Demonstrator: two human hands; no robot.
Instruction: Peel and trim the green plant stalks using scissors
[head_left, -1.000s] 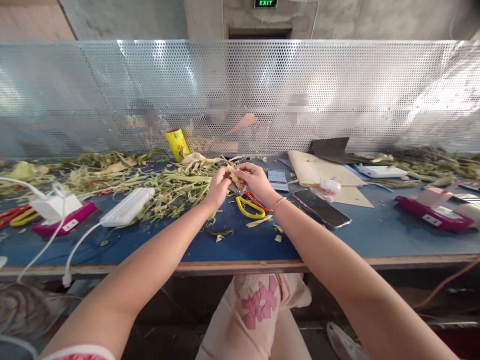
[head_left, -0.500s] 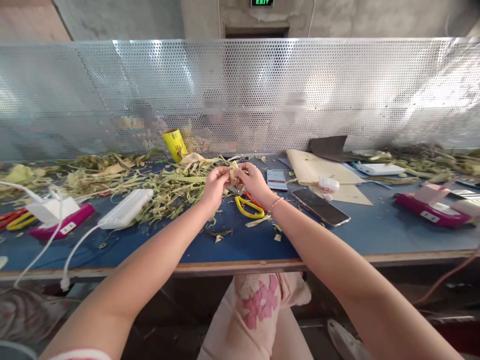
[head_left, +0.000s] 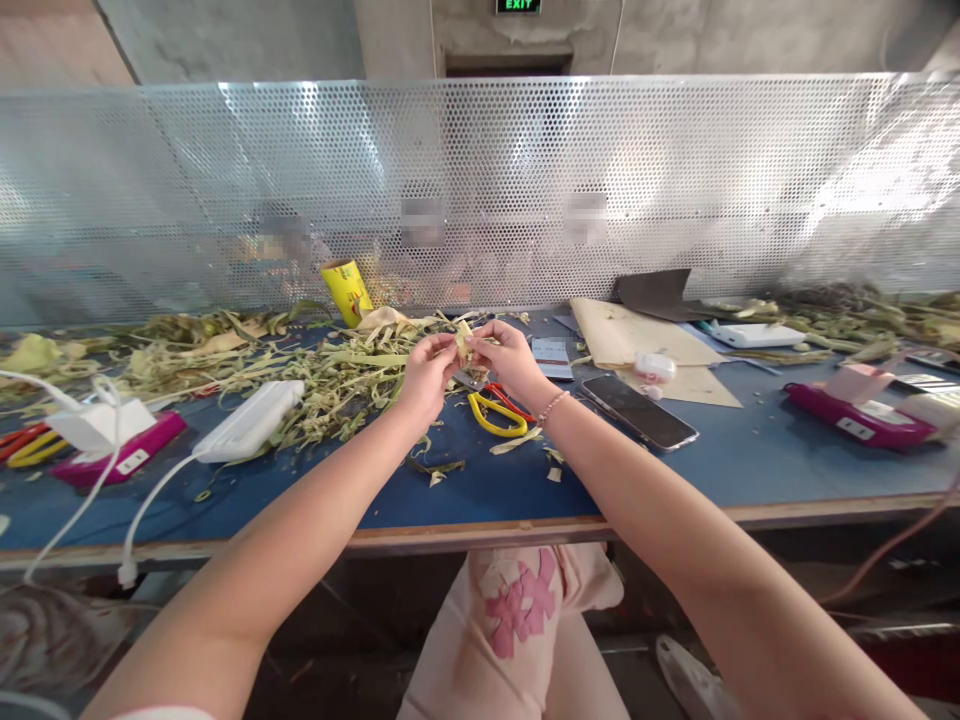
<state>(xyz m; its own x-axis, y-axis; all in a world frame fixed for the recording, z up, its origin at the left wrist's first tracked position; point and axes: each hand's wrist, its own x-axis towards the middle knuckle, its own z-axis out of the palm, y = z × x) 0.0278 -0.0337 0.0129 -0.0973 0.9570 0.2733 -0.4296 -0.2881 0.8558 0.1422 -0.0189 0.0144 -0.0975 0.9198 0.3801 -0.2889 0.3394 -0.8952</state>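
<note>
Both of my hands meet above the blue table, pinching a small pale strip of dried leaf between them. My left hand grips it from the left with curled fingers. My right hand, with a thin bracelet at the wrist, grips it from the right. Just below the hands lie yellow-handled scissors. A heap of dried green and yellow leaves spreads to the left of my hands.
A black phone lies right of the scissors, beside brown paper sheets. White power banks with cables and a pink box sit left; another pink box sits right. A perforated metal screen backs the table, people behind it.
My hands have lifted the leaf piece slightly and turned it between the fingers. The view has shifted a little; nothing else on the table moved.
</note>
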